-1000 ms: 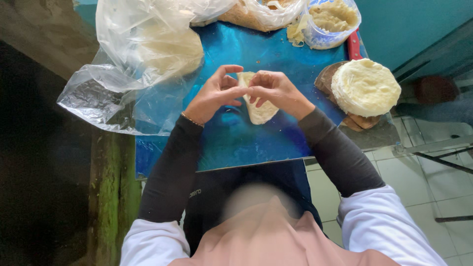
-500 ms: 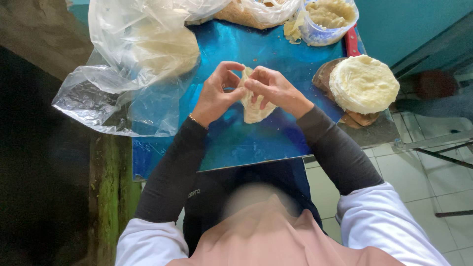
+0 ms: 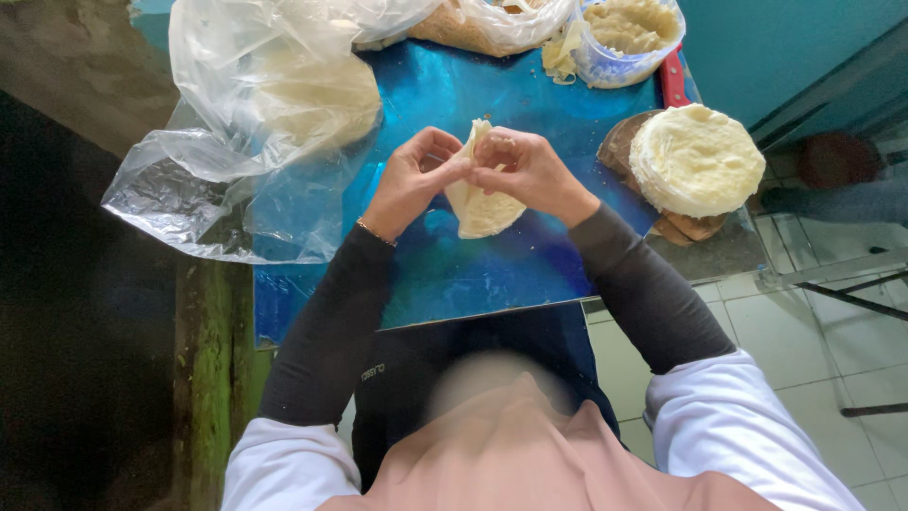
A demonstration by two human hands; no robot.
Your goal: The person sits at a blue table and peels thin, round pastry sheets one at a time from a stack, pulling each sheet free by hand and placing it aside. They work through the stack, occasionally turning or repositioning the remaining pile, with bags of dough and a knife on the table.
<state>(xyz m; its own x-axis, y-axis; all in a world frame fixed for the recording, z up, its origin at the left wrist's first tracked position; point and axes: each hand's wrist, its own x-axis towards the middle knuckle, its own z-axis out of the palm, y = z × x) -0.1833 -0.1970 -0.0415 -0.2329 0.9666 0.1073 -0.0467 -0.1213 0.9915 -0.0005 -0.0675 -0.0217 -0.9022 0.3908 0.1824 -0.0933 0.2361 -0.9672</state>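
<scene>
Dough wrapper [image 3: 484, 206], one, pinched by both hands: left [image 3: 413, 180], right [image 3: 526, 170]; one wrapper stack [image 3: 697, 159] nearby.

A large clear plastic bag [image 3: 255, 142] holding a pale round stack is spread over the table's left part. A second clear bag [image 3: 492, 24] with brownish contents is seen at the top edge, and a clear plastic tub [image 3: 629, 43] of pale filling beside it.

Blue table [image 3: 530, 274], white-tiled floor [image 3: 794, 350]
</scene>
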